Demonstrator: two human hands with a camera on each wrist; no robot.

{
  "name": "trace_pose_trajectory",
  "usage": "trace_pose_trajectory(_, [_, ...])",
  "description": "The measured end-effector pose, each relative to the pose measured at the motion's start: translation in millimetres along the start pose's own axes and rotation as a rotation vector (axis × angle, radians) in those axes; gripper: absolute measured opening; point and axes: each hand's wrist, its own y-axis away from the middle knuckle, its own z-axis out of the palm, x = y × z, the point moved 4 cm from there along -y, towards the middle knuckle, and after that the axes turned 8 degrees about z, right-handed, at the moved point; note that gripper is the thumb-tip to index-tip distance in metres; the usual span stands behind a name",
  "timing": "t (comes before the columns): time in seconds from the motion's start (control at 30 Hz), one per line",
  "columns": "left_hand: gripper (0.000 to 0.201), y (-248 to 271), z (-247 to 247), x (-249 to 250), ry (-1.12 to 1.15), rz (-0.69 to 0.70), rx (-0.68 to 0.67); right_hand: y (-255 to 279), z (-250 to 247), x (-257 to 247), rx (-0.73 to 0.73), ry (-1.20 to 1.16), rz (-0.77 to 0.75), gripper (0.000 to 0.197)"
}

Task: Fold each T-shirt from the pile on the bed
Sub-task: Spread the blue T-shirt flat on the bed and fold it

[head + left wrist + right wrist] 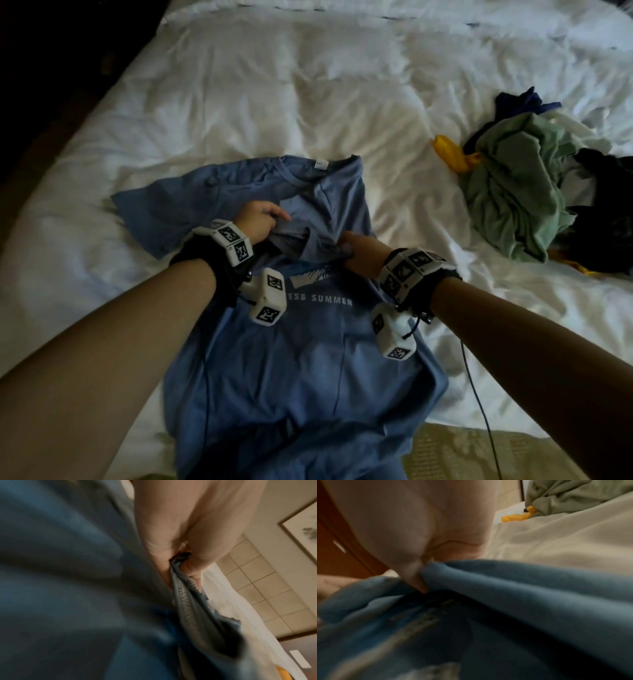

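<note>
A blue T-shirt (308, 359) with white "SUMMER" lettering lies face up on the white bed (239, 102), collar toward the far side. Its right sleeve is folded in over the chest. My left hand (260, 222) pinches a bunched fold of that blue cloth (181, 582) near the chest. Just to the right, my right hand (356, 251) grips the same folded part (471, 577) between thumb and fingers. The left sleeve (154, 205) lies spread flat to the left.
A pile of crumpled clothes (520, 192) sits on the bed at the right: pale green, dark navy and yellow pieces (452, 154). A thin cable (479, 404) hangs from my right wrist. A patterned bed runner (479, 455) lies at the near edge.
</note>
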Motion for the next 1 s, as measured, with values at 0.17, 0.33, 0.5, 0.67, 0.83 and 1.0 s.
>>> trace_pose_trajectory(0.17, [0.044, 1, -43, 10, -0.112, 0.014, -0.003, 18, -25, -37, 0.065, -0.173, -0.187, 0.042])
trace_pose_trajectory(0.33, [0.047, -5, -92, 22, -0.324, 0.088, -0.063, 10, -31, -89, 0.146, -0.338, -0.236, 0.033])
trace_pose_trajectory(0.5, [0.053, -11, -159, 27, -0.477, 0.224, 0.087, 0, -31, -149, 0.267, -0.380, -0.306, 0.042])
trace_pose_trajectory(0.67, [0.038, -7, -185, -13, -0.594, 0.132, 0.128, -18, 2, -195, 0.051, -0.254, -0.348, 0.043])
trace_pose_trajectory(0.83, [0.028, 9, -193, -63, -0.516, -0.015, 0.280, -38, 4, -189, 0.008, -0.285, -0.231, 0.030])
trace_pose_trajectory(1.0, [0.025, 16, -175, -54, -0.462, 0.000, 0.278, -72, -40, -143, 0.436, -0.289, -0.067, 0.028])
